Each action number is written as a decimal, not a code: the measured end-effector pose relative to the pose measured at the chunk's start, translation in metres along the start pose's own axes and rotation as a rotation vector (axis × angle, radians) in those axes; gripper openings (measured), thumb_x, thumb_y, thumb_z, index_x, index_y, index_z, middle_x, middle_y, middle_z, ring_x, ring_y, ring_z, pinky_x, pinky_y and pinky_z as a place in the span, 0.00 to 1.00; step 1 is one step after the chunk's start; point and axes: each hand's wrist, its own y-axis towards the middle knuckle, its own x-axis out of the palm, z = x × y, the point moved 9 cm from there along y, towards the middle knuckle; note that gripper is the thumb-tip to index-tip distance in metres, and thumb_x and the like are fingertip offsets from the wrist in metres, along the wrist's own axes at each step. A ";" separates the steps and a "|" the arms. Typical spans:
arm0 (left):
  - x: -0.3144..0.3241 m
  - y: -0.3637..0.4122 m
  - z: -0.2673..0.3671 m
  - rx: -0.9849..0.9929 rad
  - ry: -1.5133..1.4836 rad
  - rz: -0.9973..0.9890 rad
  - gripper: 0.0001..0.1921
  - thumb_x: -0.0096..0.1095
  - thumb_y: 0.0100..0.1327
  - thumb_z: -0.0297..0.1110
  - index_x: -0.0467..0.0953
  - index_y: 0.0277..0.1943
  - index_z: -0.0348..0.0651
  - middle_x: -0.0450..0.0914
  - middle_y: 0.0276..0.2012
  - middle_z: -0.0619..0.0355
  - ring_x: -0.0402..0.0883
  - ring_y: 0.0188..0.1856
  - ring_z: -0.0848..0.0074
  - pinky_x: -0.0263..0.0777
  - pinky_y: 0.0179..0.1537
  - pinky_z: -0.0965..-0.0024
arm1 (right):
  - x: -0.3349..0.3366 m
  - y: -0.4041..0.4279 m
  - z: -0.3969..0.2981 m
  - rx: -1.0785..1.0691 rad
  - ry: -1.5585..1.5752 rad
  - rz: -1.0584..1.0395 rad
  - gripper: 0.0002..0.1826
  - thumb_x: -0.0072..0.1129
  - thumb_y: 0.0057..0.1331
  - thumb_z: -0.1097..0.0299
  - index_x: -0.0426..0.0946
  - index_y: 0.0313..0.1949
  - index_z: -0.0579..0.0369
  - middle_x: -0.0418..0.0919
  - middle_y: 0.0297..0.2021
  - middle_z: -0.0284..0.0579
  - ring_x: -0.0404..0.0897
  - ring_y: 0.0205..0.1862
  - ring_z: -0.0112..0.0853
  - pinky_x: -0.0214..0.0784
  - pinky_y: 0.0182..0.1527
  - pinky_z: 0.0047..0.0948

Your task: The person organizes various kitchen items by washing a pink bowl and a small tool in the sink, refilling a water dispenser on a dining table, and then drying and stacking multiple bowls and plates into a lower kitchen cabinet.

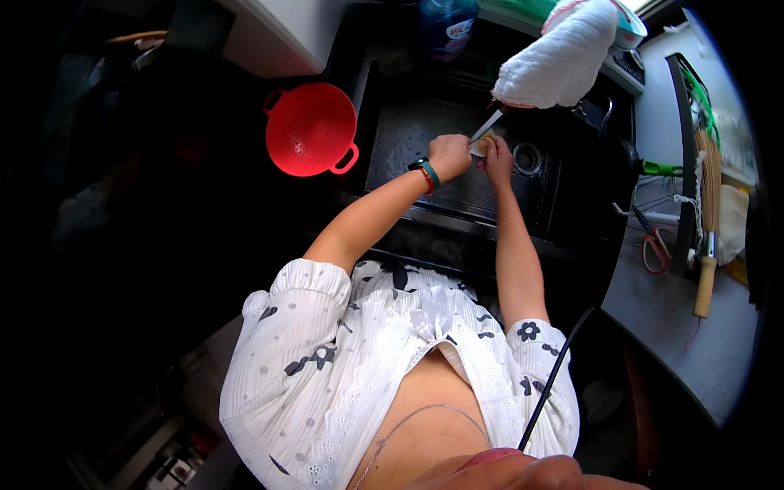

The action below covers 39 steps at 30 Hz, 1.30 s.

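Note:
Over a dark sink (429, 131), my left hand (450, 157) is curled, with a watch and bands on its wrist. Whatever lies inside its fingers is hidden. Close beside it, my right hand (499, 162) holds a small tan, rough-looking item (487, 142), whose exact kind is unclear. A whitish patch shows between the two hands. From beneath a white cloth (560, 58), a narrow pale streak (487, 125) slants down to my left hand; whether it is running water or a blade cannot be told.
A red colander (311, 130) stands left of the sink. Behind are a blue bottle (447, 27) and a drain (527, 158) sits at the basin's right. Red-handled scissors (656, 250), a wooden-handled brush (708, 263) and a green handle (661, 169) are at the right.

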 end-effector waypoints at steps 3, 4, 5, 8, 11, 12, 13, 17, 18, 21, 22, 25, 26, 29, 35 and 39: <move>0.007 -0.010 0.005 -0.050 -0.040 0.092 0.10 0.50 0.56 0.35 0.79 0.31 0.43 0.78 0.26 0.46 0.78 0.32 0.53 0.71 0.34 0.54 | -0.009 -0.005 0.011 -0.132 0.026 0.384 0.16 0.46 0.65 0.59 0.74 0.37 0.60 0.77 0.25 0.43 0.77 0.27 0.32 0.68 0.29 0.33; 0.008 -0.014 0.007 -0.069 -0.058 0.118 0.10 0.50 0.56 0.35 0.79 0.30 0.43 0.78 0.26 0.45 0.78 0.31 0.52 0.71 0.34 0.54 | -0.014 -0.012 0.011 -0.184 -0.029 0.545 0.16 0.46 0.65 0.58 0.74 0.37 0.60 0.77 0.25 0.43 0.77 0.27 0.33 0.68 0.29 0.32; 0.009 -0.019 0.010 -0.070 -0.064 0.122 0.09 0.50 0.57 0.34 0.76 0.34 0.41 0.78 0.25 0.45 0.78 0.31 0.52 0.71 0.33 0.54 | -0.011 -0.014 0.024 -0.026 0.032 0.603 0.17 0.45 0.66 0.58 0.74 0.36 0.62 0.77 0.26 0.43 0.77 0.30 0.33 0.68 0.32 0.31; 0.003 -0.026 0.011 -0.074 -0.178 0.194 0.10 0.51 0.54 0.30 0.71 0.40 0.39 0.79 0.26 0.45 0.78 0.30 0.52 0.71 0.33 0.55 | 0.010 -0.018 0.046 0.331 0.326 0.544 0.20 0.44 0.66 0.57 0.74 0.35 0.65 0.78 0.29 0.44 0.77 0.32 0.33 0.69 0.34 0.30; 0.021 -0.018 -0.004 -0.094 -0.289 0.183 0.11 0.49 0.57 0.31 0.65 0.42 0.38 0.78 0.28 0.43 0.77 0.31 0.49 0.70 0.34 0.53 | 0.033 0.007 0.082 0.365 0.724 0.335 0.15 0.46 0.65 0.62 0.73 0.38 0.62 0.77 0.34 0.43 0.78 0.32 0.32 0.69 0.34 0.29; 0.026 -0.015 -0.010 -0.103 -0.333 0.195 0.11 0.49 0.57 0.31 0.65 0.42 0.38 0.78 0.29 0.41 0.77 0.31 0.48 0.70 0.34 0.53 | 0.041 0.010 0.085 0.386 0.847 0.248 0.13 0.47 0.64 0.63 0.73 0.39 0.61 0.77 0.34 0.43 0.77 0.32 0.32 0.69 0.33 0.28; 0.033 -0.013 -0.018 -0.126 -0.394 0.186 0.11 0.49 0.58 0.32 0.65 0.43 0.37 0.77 0.30 0.40 0.77 0.33 0.48 0.70 0.36 0.54 | 0.044 0.012 0.087 0.415 0.848 0.139 0.12 0.48 0.63 0.65 0.73 0.39 0.61 0.77 0.34 0.43 0.77 0.31 0.31 0.68 0.32 0.27; 0.055 -0.004 -0.052 -0.289 -0.663 0.180 0.17 0.49 0.61 0.41 0.63 0.43 0.34 0.76 0.35 0.37 0.77 0.37 0.50 0.69 0.38 0.56 | 0.044 0.006 0.048 0.352 0.708 -0.036 0.09 0.52 0.60 0.70 0.73 0.38 0.61 0.77 0.32 0.40 0.76 0.28 0.28 0.66 0.29 0.24; 0.066 0.000 -0.066 -0.341 -0.741 0.187 0.19 0.50 0.61 0.44 0.63 0.43 0.34 0.75 0.36 0.36 0.77 0.37 0.51 0.70 0.37 0.57 | 0.043 0.006 0.038 0.285 0.636 -0.012 0.09 0.53 0.59 0.70 0.73 0.37 0.61 0.77 0.32 0.40 0.76 0.27 0.27 0.66 0.28 0.23; 0.076 0.013 -0.078 -0.402 -0.505 0.129 0.33 0.51 0.59 0.54 0.58 0.54 0.31 0.74 0.39 0.34 0.75 0.45 0.52 0.68 0.45 0.62 | 0.024 0.012 0.037 0.057 0.171 0.161 0.08 0.53 0.59 0.67 0.74 0.33 0.60 0.75 0.23 0.39 0.75 0.22 0.25 0.63 0.22 0.23; 0.072 0.017 -0.073 -0.367 -0.387 0.124 0.35 0.51 0.59 0.55 0.57 0.57 0.31 0.74 0.40 0.34 0.74 0.46 0.52 0.67 0.46 0.63 | 0.016 0.014 0.041 -0.022 0.027 0.210 0.08 0.53 0.59 0.67 0.74 0.31 0.59 0.74 0.21 0.37 0.74 0.19 0.25 0.62 0.20 0.22; 0.082 0.038 -0.066 -0.161 -0.572 -0.034 0.28 0.48 0.59 0.50 0.64 0.54 0.34 0.74 0.43 0.36 0.72 0.49 0.51 0.65 0.51 0.63 | 0.022 0.009 0.033 -0.072 -0.149 0.235 0.14 0.50 0.62 0.61 0.73 0.28 0.60 0.71 0.16 0.39 0.69 0.14 0.25 0.58 0.16 0.25; 0.085 0.040 -0.054 -0.075 -0.656 -0.126 0.27 0.48 0.59 0.50 0.67 0.52 0.36 0.74 0.43 0.35 0.72 0.48 0.50 0.65 0.51 0.62 | 0.020 0.011 0.033 -0.118 -0.209 0.268 0.16 0.49 0.63 0.59 0.73 0.28 0.60 0.71 0.15 0.39 0.68 0.13 0.25 0.57 0.16 0.25; 0.092 0.046 -0.065 -0.136 -0.617 -0.193 0.20 0.47 0.61 0.44 0.74 0.43 0.34 0.78 0.34 0.42 0.77 0.36 0.54 0.69 0.39 0.62 | 0.035 0.014 0.053 0.145 -0.125 0.093 0.23 0.49 0.63 0.50 0.71 0.22 0.58 0.69 0.13 0.38 0.66 0.11 0.26 0.57 0.15 0.27; 0.098 0.016 -0.062 -0.527 -0.980 -0.287 0.20 0.46 0.64 0.45 0.76 0.35 0.33 0.76 0.22 0.54 0.74 0.21 0.73 0.65 0.24 0.69 | 0.054 -0.025 0.057 0.582 0.286 -0.174 0.22 0.53 0.60 0.48 0.69 0.19 0.54 0.66 0.12 0.33 0.65 0.11 0.23 0.62 0.16 0.26; 0.104 0.008 -0.070 -0.651 -1.033 -0.333 0.19 0.47 0.64 0.45 0.75 0.34 0.34 0.75 0.21 0.55 0.72 0.21 0.76 0.64 0.23 0.72 | 0.061 -0.039 0.041 0.604 0.350 -0.242 0.21 0.54 0.60 0.49 0.69 0.23 0.54 0.66 0.12 0.33 0.65 0.12 0.22 0.65 0.17 0.26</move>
